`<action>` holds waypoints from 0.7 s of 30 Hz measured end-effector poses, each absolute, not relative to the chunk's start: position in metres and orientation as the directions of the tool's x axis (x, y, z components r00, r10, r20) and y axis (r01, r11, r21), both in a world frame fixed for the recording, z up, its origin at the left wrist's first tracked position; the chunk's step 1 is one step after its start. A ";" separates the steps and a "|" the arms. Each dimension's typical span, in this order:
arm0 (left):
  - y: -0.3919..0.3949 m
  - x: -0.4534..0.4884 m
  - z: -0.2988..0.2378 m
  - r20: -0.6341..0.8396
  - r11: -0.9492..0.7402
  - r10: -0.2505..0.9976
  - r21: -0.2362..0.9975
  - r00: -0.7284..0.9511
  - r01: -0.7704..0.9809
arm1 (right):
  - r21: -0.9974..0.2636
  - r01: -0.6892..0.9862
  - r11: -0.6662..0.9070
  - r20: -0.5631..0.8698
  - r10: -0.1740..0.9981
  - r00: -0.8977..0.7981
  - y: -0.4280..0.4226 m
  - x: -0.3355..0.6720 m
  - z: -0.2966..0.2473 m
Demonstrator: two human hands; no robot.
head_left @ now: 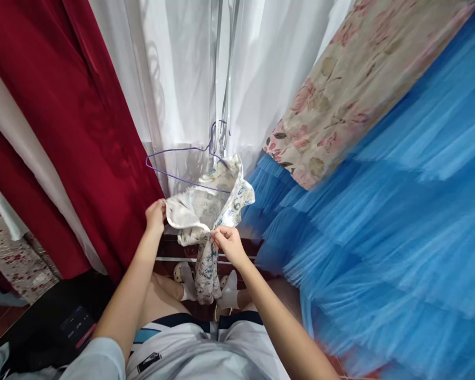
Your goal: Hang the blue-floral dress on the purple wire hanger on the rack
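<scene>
In the head view, the left hand (155,217) pinches a white, blue-flowered cloth garment (237,203) by its edge and the right hand (227,244) pinches it near the middle, apparently keeping the opening spread. It hangs before sheer white fabric (182,68), seemingly supported at one side by a thin purple hanger (178,150), whose other arm is bare. Whether shiny silver strips (217,84) bear the hook, I cannot tell.

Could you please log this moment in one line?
left hand: pinching floral garment; right hand: pinching same garment; purple hanger: partly inside garment
</scene>
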State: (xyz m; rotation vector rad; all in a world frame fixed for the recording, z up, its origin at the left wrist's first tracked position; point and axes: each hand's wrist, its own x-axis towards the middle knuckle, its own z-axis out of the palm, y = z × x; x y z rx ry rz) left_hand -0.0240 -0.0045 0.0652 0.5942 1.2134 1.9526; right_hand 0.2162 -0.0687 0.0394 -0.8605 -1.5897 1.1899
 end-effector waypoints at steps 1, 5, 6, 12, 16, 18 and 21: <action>-0.011 -0.007 0.053 -0.006 -0.230 0.845 0.899 -0.534 -0.373 | -0.961 0.015 0.278 0.261 0.919 -0.294 -0.070 0.220 0.030; -0.041 0.062 0.036 0.039 -0.138 0.974 0.886 -0.224 -0.443 | -0.955 0.115 0.273 0.238 0.939 -0.247 -0.082 0.243 -0.004; -0.049 0.077 0.038 0.053 -0.126 0.984 0.878 -0.169 -0.462 | -0.950 0.142 0.279 0.240 0.941 -0.240 -0.086 0.248 -0.007; -0.092 0.133 0.066 0.324 -0.314 0.944 0.937 0.052 -0.152 | -0.952 0.076 0.296 0.251 0.899 -0.360 -0.111 0.263 0.013; -0.097 0.133 0.071 0.419 -0.422 0.905 0.906 0.078 0.028 | -0.972 -0.180 -0.152 -0.039 0.858 -0.512 -0.128 0.267 0.033; -0.098 0.125 0.062 0.369 -0.394 0.897 0.917 0.244 0.058 | -0.940 -0.192 -0.281 -0.131 0.819 -0.559 -0.139 0.271 0.038; -0.107 0.109 0.032 0.056 -0.145 0.807 0.984 0.588 0.105 | -0.951 -0.029 -0.307 -0.202 0.688 -0.697 -0.153 0.280 0.043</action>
